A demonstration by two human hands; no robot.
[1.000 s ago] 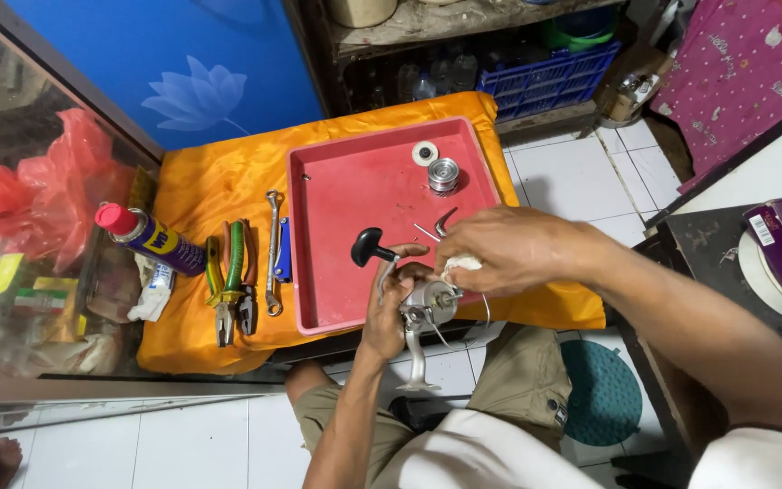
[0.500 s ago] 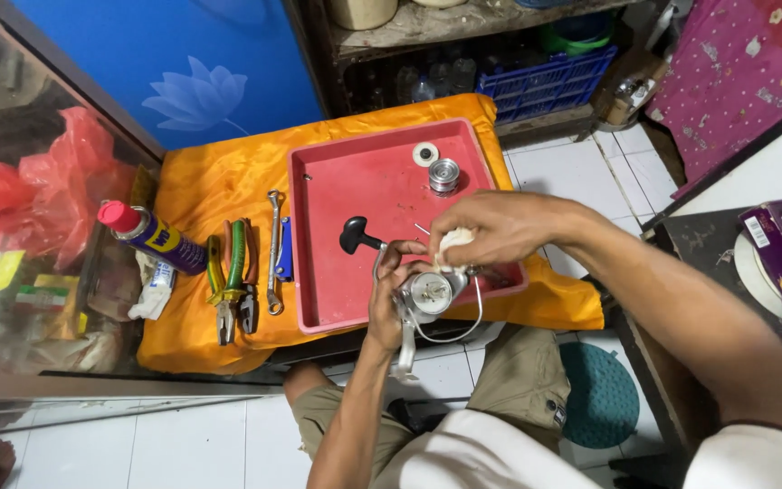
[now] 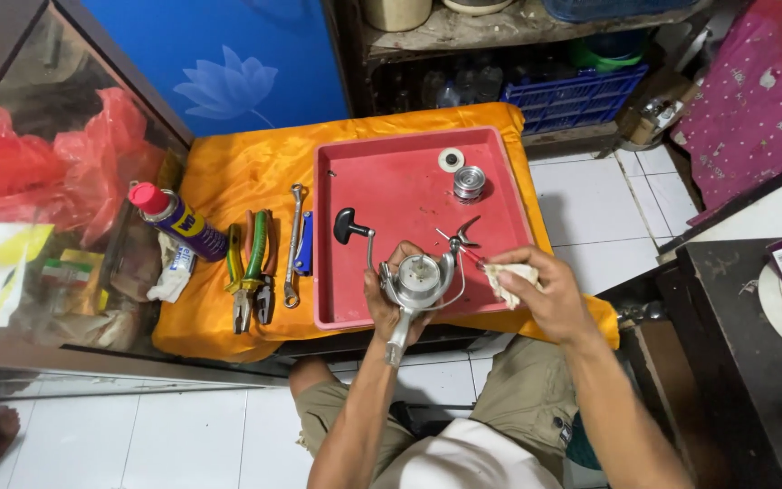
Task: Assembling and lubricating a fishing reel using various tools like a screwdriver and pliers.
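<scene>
Right hand now off reel

shiny metal reel, glossy plastic tray

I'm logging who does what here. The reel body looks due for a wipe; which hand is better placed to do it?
Probably the right hand: it holds the cloth beside the reel, while the left hand is busy gripping the reel.
</scene>
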